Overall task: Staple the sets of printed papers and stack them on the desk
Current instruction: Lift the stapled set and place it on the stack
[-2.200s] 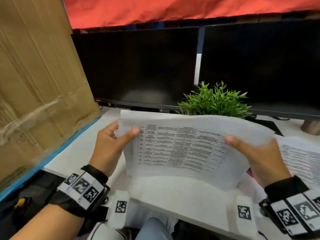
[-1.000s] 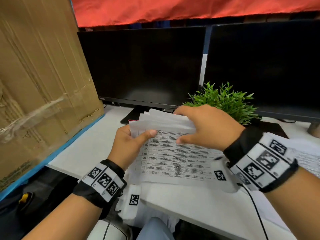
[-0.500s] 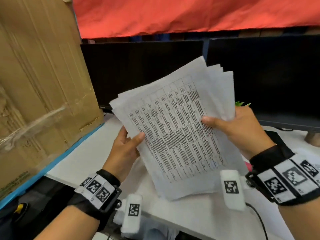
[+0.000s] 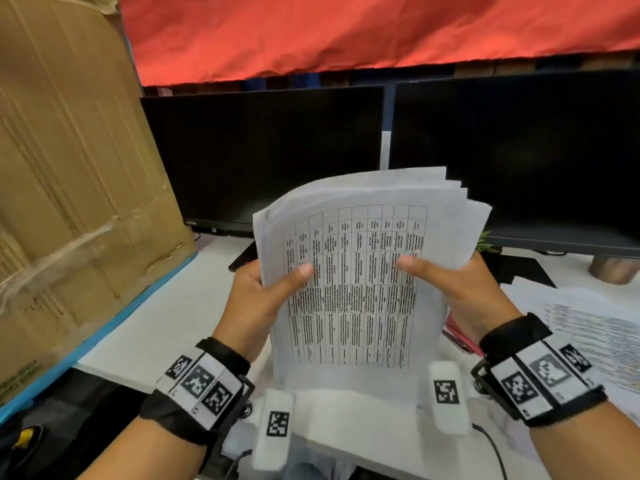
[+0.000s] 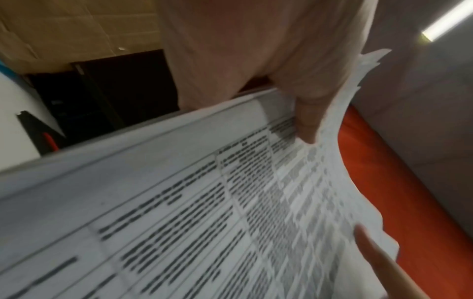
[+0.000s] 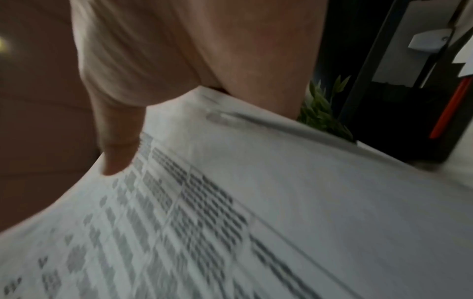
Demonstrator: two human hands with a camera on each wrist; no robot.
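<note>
Both hands [image 4: 258, 299] grip upright paper stack [image 4: 353, 289].

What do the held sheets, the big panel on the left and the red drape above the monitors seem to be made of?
Held sheets: thin matte white paper, bending and fanned at the top edge. Left panel: brown corrugated cardboard, ribbed, with glossy clear tape. Red drape: probably matte fabric or crepe-like sheet, wrinkled, with a ragged lower edge.

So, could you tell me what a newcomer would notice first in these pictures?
First, the sheaf of printed papers, held upright at centre by the left hand and right hand, thumbs on the front sheet. Behind stand two dark monitors under a red cloth, with a cardboard box at left.
</note>
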